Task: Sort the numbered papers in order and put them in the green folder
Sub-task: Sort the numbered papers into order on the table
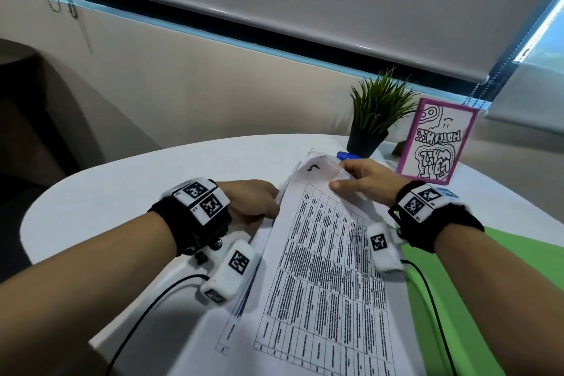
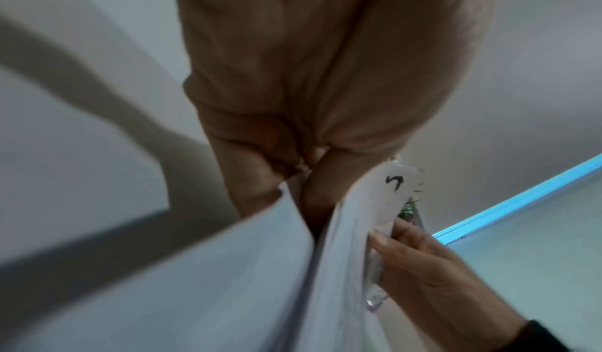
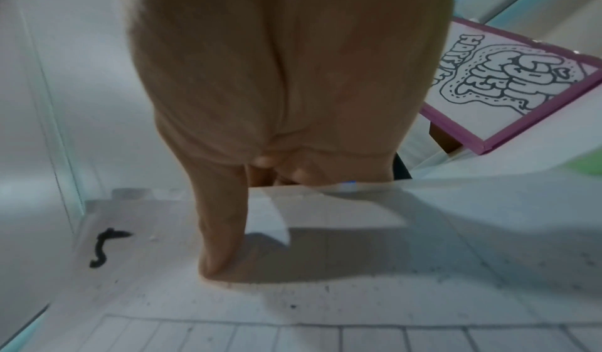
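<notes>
A stack of white printed papers lies tilted across the white table. The top sheet carries a table grid and a handwritten "5" near its far corner. My left hand grips the stack's left edge, its fingers curled between sheets. My right hand pinches the top sheet's far right corner; its thumb presses on top and the other fingers are hidden behind the paper. The green folder lies flat on the right, partly under the papers and my right forearm.
A small potted plant and a pink-framed card stand at the table's far right. A blue object lies just behind the papers. Black cables run from both wrists. A wall and window blind lie beyond.
</notes>
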`<action>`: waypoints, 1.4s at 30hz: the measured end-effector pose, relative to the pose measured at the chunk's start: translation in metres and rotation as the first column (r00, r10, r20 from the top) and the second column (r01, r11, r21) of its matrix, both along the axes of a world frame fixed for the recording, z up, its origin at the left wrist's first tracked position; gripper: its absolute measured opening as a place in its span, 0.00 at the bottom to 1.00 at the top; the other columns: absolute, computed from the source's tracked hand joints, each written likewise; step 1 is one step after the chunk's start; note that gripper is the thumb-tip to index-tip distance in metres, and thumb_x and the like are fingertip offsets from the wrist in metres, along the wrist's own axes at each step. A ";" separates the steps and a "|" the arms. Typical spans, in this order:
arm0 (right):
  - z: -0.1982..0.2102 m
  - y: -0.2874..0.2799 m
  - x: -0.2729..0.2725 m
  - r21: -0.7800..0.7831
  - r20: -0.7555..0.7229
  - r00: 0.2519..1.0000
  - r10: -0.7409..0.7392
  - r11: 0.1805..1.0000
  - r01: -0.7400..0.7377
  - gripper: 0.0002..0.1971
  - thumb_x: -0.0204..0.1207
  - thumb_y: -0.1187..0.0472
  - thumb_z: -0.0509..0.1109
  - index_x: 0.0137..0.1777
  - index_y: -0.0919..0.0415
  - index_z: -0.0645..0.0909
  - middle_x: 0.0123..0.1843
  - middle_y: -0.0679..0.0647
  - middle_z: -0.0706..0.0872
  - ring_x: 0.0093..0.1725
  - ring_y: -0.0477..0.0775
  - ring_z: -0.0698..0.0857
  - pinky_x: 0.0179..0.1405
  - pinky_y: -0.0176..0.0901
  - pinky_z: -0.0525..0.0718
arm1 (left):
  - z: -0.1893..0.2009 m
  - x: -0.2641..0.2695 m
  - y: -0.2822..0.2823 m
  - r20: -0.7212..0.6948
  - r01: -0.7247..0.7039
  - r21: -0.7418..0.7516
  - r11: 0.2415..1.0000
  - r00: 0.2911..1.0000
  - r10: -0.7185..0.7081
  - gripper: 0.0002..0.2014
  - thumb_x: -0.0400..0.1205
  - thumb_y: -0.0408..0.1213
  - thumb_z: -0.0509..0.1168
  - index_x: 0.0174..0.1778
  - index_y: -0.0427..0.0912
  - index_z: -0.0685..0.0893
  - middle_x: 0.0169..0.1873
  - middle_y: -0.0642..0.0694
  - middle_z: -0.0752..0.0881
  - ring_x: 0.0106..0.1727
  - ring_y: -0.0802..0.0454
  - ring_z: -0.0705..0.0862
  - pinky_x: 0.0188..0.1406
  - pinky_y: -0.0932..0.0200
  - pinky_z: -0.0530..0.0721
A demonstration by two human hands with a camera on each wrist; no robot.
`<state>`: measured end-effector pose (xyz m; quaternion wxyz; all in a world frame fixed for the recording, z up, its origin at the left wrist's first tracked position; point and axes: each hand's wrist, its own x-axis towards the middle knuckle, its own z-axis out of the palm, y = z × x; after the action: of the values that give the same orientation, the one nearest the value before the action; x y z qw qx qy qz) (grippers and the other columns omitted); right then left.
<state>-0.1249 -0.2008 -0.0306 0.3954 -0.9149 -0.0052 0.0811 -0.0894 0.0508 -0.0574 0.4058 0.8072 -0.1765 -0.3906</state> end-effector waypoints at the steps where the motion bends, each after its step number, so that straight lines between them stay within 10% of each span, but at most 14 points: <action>1: 0.000 0.000 0.001 0.023 -0.020 1.000 0.000 1.000 0.000 0.12 0.74 0.57 0.77 0.50 0.66 0.84 0.48 0.65 0.89 0.45 0.55 0.86 0.58 0.59 0.82 | -0.001 -0.007 -0.001 -0.072 -0.008 -0.074 0.997 0.997 0.002 0.13 0.78 0.25 0.63 0.58 0.31 0.85 0.54 0.32 0.88 0.38 0.44 0.84 0.30 0.61 0.83; 4: 0.008 0.002 -0.002 0.056 -0.062 0.998 0.012 0.998 -0.008 0.15 0.72 0.56 0.78 0.52 0.67 0.84 0.48 0.55 0.89 0.44 0.49 0.86 0.56 0.48 0.80 | 0.001 -0.025 -0.009 -0.285 -0.039 -0.300 0.953 0.957 -0.050 0.14 0.84 0.22 0.56 0.64 0.31 0.81 0.59 0.35 0.86 0.45 0.49 0.82 0.31 0.65 0.83; 8: 0.033 0.006 -0.009 0.146 -0.092 0.996 0.018 0.989 -0.005 0.12 0.77 0.65 0.73 0.57 0.71 0.81 0.44 0.57 0.88 0.33 0.44 0.88 0.34 0.32 0.84 | 0.018 -0.037 -0.007 -0.458 -0.190 -0.516 0.835 0.885 -0.081 0.17 0.87 0.25 0.53 0.72 0.31 0.76 0.69 0.33 0.81 0.62 0.41 0.82 0.62 0.50 0.83; 12: 0.070 0.002 -0.006 0.103 -0.084 0.996 0.032 0.994 -0.023 0.15 0.69 0.54 0.75 0.55 0.58 0.84 0.47 0.55 0.90 0.38 0.53 0.89 0.38 0.47 0.85 | 0.040 -0.044 -0.002 -0.533 -0.288 -0.569 0.770 0.843 -0.078 0.21 0.89 0.40 0.55 0.73 0.33 0.76 0.69 0.35 0.81 0.60 0.42 0.83 0.69 0.44 0.79; 16: 0.111 0.001 -0.009 0.056 0.096 0.995 -0.034 0.998 0.028 0.11 0.67 0.54 0.76 0.47 0.56 0.84 0.39 0.49 0.89 0.37 0.52 0.86 0.42 0.51 0.85 | 0.059 -0.052 0.004 -0.300 -0.078 -0.588 0.805 0.945 -0.127 0.26 0.81 0.60 0.56 0.66 0.48 0.83 0.61 0.44 0.88 0.63 0.44 0.86 0.68 0.43 0.80; 21: 0.138 0.006 -0.017 -0.039 0.393 0.918 -0.054 0.996 0.076 0.10 0.72 0.59 0.78 0.50 0.57 0.82 0.42 0.48 0.88 0.39 0.47 0.87 0.50 0.55 0.87 | 0.056 -0.051 -0.003 0.106 -0.023 -0.433 0.901 0.991 0.076 0.11 0.80 0.26 0.69 0.58 0.33 0.85 0.53 0.36 0.90 0.55 0.38 0.89 0.61 0.37 0.85; 26: 0.132 -0.005 -0.041 0.107 0.697 0.603 -0.388 0.887 0.449 0.51 0.60 0.37 0.82 0.78 0.58 0.62 0.74 0.55 0.75 0.72 0.52 0.77 0.76 0.52 0.73 | 0.076 -0.048 0.002 0.095 -0.139 -0.600 0.788 0.965 0.243 0.09 0.80 0.26 0.69 0.56 0.32 0.84 0.51 0.34 0.89 0.55 0.39 0.88 0.61 0.51 0.85; 28: 0.118 -0.011 -0.058 0.433 0.480 0.664 -0.573 0.813 0.389 0.58 0.55 0.30 0.81 0.80 0.58 0.62 0.73 0.55 0.80 0.70 0.54 0.81 0.74 0.60 0.76 | 0.087 -0.043 0.008 0.114 -0.132 -0.661 0.738 0.955 0.273 0.15 0.79 0.29 0.70 0.60 0.29 0.81 0.54 0.31 0.87 0.57 0.36 0.87 0.62 0.45 0.85; 31: 0.095 -0.003 -0.076 0.730 0.274 0.877 -0.395 0.679 0.078 0.30 0.68 0.46 0.79 0.68 0.58 0.81 0.64 0.55 0.88 0.64 0.56 0.86 0.73 0.69 0.75 | 0.099 -0.041 0.009 0.207 -0.063 -0.716 0.695 0.932 0.297 0.17 0.77 0.35 0.73 0.59 0.32 0.83 0.52 0.36 0.88 0.51 0.45 0.88 0.53 0.49 0.89; 34: 0.083 0.022 -0.088 0.720 0.424 0.764 -0.486 0.693 0.042 0.14 0.63 0.55 0.82 0.50 0.53 0.91 0.53 0.53 0.92 0.57 0.58 0.88 0.69 0.71 0.78 | 0.098 -0.048 0.002 0.276 -0.049 -0.760 0.648 0.878 0.390 0.15 0.74 0.36 0.76 0.55 0.37 0.87 0.48 0.44 0.91 0.49 0.51 0.90 0.49 0.57 0.89; 38: 0.068 0.039 -0.095 0.593 0.476 0.758 -0.446 0.799 0.098 0.12 0.71 0.61 0.78 0.54 0.56 0.87 0.54 0.51 0.92 0.57 0.54 0.90 0.60 0.54 0.86 | 0.079 -0.041 0.000 0.118 -0.252 -0.823 0.509 0.801 0.587 0.15 0.65 0.36 0.82 0.47 0.44 0.89 0.40 0.53 0.92 0.43 0.56 0.90 0.39 0.64 0.88; 42: 0.079 0.045 -0.099 0.433 0.516 0.747 -0.419 0.880 0.195 0.10 0.76 0.62 0.75 0.54 0.67 0.84 0.52 0.60 0.91 0.50 0.56 0.91 0.53 0.54 0.90 | 0.084 -0.041 -0.002 0.187 -0.200 -0.788 0.582 0.823 0.536 0.12 0.73 0.38 0.77 0.50 0.39 0.89 0.44 0.46 0.91 0.45 0.51 0.89 0.41 0.62 0.87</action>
<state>-0.2240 -0.1557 0.0481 0.5381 -0.7950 0.0099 -0.2797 -0.1304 0.0493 0.0262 0.7241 0.6525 -0.2232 -0.0126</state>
